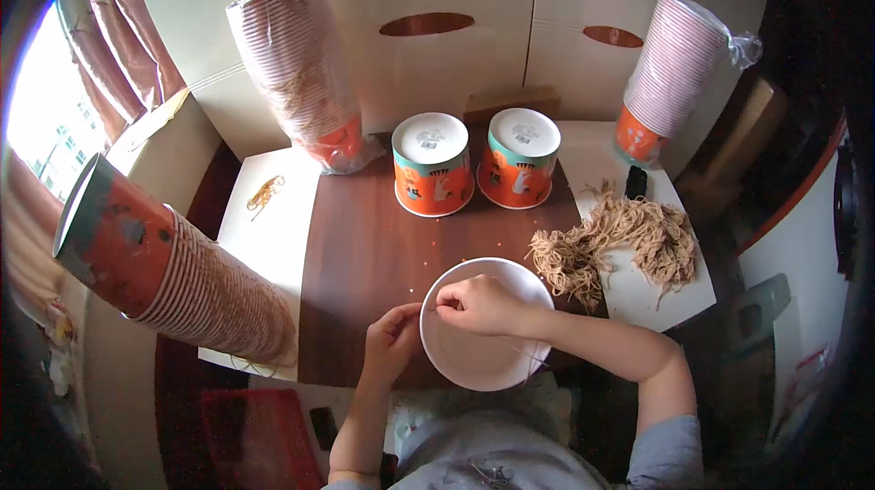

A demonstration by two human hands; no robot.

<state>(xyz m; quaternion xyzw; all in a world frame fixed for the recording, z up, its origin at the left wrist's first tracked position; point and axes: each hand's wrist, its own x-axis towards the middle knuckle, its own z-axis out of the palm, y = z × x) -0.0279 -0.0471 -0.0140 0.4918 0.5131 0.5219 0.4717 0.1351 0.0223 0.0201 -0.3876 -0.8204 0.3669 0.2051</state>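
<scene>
left hand pinches the near-left rim of the white bowl at the table's front edge; right hand, closed on a thin string, rests inside; bare wood lies ahead, then two upturned orange cups, three cup stacks, one twine heap

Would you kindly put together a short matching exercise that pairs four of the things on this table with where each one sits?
Things:
1. white paper bowl
2. pile of tan strings
3. two upside-down orange cups
4. stack of cups lying on its side

Places:
A. far middle of the table, side by side
B. on the white sheet at the right
C. at the left edge of the table
D. near edge, under the right hand

Pairs: 1-D, 2-B, 3-A, 4-C
</scene>
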